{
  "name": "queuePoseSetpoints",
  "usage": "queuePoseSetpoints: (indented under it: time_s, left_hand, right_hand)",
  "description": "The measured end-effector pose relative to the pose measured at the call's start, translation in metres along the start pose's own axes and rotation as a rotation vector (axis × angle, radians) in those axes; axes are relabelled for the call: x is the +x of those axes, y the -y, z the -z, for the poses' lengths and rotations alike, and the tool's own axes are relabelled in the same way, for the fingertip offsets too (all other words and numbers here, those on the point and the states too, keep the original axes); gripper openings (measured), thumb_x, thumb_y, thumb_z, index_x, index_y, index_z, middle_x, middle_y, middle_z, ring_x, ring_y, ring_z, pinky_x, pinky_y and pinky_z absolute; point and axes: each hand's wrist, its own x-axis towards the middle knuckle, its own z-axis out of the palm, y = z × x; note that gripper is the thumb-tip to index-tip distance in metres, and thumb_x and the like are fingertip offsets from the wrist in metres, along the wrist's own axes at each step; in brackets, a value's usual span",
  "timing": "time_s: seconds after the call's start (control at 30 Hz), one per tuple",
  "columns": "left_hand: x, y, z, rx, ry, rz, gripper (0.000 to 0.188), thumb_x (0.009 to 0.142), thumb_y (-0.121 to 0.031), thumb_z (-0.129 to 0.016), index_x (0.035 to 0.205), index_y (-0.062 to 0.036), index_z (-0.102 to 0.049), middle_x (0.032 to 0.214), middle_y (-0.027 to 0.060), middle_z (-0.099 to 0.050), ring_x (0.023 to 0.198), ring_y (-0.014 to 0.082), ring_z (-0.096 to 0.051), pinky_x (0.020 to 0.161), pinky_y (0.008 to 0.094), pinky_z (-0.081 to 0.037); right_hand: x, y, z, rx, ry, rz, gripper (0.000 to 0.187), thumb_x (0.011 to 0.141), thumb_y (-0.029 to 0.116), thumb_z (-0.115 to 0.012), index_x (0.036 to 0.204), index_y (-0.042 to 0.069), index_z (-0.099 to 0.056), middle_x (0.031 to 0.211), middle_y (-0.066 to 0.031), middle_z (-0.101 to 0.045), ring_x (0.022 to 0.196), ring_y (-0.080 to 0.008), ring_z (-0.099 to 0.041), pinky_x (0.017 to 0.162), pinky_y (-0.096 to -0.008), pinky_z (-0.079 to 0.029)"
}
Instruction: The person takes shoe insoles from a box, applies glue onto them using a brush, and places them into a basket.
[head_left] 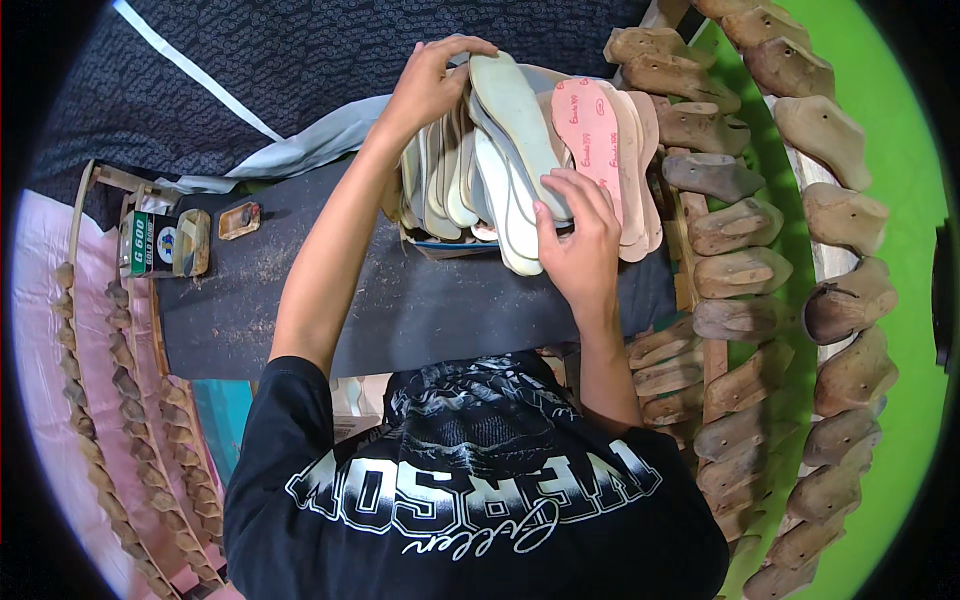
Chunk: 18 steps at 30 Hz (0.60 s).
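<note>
A pale cream insole (512, 110) lies slanted on top of a packed pile, with greyish layers showing along its edge. My left hand (432, 82) grips its far end, fingers curled over the tip. At the near end, my right hand (588, 235) pinches the same insole between thumb and fingers. Under it, more off-white insoles (497, 195) spread out, and brownish ones (440, 180) stand on edge to the left. Beside my right hand rests a pink insole (585, 125) with red print, over several beige ones (648, 135). The box (440, 250) beneath is mostly hidden.
A dark worktable (330, 300) dotted with crumbs spans the front. At its left are a green-and-white tin (150, 243) and a small tray (239, 221). Wooden shoe lasts (735, 225) line racks close on the right; more lasts (130, 400) hang at left. Dark patterned cloth (330, 60) hangs behind.
</note>
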Motion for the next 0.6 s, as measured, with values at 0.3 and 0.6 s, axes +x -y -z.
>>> queuePoseSetpoints:
  time_s: [0.3, 0.6]
  left_hand:
    - [-0.061, -0.006, 0.073, -0.400, -0.102, 0.021, 0.026, 0.113, -0.016, -0.055, 0.132, -0.0048, -0.069, 0.124, 0.0036, -0.070, 0.113, 0.0132, -0.065, 0.101, 0.0308, -0.051]
    - [-0.217, 0.001, 0.163, -0.592, -0.139, 0.414, 0.054, 0.091, -0.002, -0.082, 0.142, 0.0026, -0.063, 0.125, 0.0091, -0.072, 0.111, 0.0149, -0.069, 0.093, 0.0312, -0.060]
  right_hand:
    - [-0.007, 0.032, 0.003, 0.149, -0.258, 0.001, 0.030, 0.086, -0.005, -0.080, 0.115, -0.002, -0.074, 0.108, -0.0177, -0.077, 0.098, -0.0330, -0.075, 0.085, -0.0408, -0.059]
    - [-0.029, 0.087, -0.058, 0.291, -0.034, -0.116, 0.025, 0.081, -0.005, -0.083, 0.105, -0.001, -0.078, 0.094, -0.0153, -0.076, 0.085, -0.0296, -0.076, 0.077, -0.0360, -0.058]
